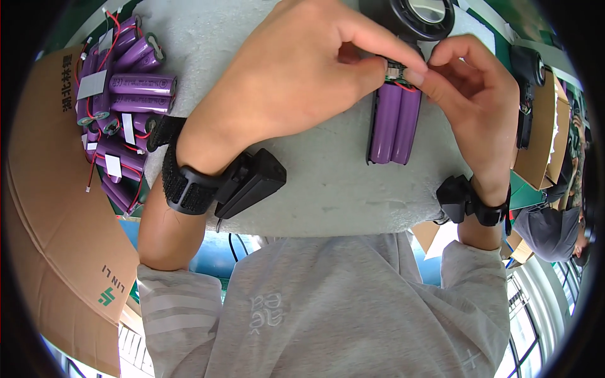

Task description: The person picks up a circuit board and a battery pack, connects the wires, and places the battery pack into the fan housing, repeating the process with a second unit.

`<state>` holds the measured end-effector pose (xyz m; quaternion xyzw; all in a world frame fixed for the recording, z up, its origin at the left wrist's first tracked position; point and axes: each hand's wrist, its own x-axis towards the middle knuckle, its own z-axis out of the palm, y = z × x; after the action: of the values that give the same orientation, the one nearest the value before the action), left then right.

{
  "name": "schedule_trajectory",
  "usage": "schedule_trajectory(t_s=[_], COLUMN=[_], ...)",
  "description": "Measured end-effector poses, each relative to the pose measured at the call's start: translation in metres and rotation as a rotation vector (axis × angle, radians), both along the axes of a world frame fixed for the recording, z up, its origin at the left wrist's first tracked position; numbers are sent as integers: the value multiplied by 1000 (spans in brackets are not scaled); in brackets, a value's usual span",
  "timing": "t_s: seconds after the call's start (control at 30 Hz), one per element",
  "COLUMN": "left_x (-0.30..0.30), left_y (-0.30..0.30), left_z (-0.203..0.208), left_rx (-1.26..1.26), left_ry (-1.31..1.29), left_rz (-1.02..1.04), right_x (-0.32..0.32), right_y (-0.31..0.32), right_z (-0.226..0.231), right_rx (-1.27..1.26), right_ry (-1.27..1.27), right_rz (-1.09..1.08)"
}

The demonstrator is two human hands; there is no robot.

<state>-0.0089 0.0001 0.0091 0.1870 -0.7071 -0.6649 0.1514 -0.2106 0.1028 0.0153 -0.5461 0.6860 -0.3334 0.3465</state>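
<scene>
In front of me lies a black handle [370, 135] with two purple battery cells [394, 129] set side by side in it. At its far end, a green circuit board and a small white connector [395, 73] with red wires show between my fingertips. The thumb and index finger of my left hand [296, 75] close around the connector from the left. My right hand [476, 88] bends its fingers in from the right, thumb tip against the connector's side; anything in its pinch is hidden. Just beyond is a black round head [430, 17], partly cut off by the frame.
Purple battery packs [142, 84] with wires and white labels are heaped at the left, beside a large cardboard flap [63, 208]. Another black round-headed device [528, 66] stands at the right near an open carton [543, 135]. Farther right, a person in dark clothing [551, 232] is visible.
</scene>
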Motion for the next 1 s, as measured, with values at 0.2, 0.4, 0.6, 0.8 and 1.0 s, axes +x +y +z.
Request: schedule_trajectory(t_s=[0.2,0.4,0.6,0.8,1.0], left_x=[-1,-12,-6,-6,-2], left_y=[0,2,-6,-8,-11], left_z=[2,0,-11,-7,-5], left_rx=[-102,-105,-28,37,-40], left_ry=[-114,-267,-73,38,26], left_rz=[19,80,149,161,90], right_x=[-13,-15,-20,-17,-20], right_y=[-11,-8,-11,-14,-15], right_z=[4,3,-8,-11,-18], right_rx=[283,253,133,13,-36], right_ry=[-151,-347,-468,-489,-549], right_rz=[65,72,217,237,264])
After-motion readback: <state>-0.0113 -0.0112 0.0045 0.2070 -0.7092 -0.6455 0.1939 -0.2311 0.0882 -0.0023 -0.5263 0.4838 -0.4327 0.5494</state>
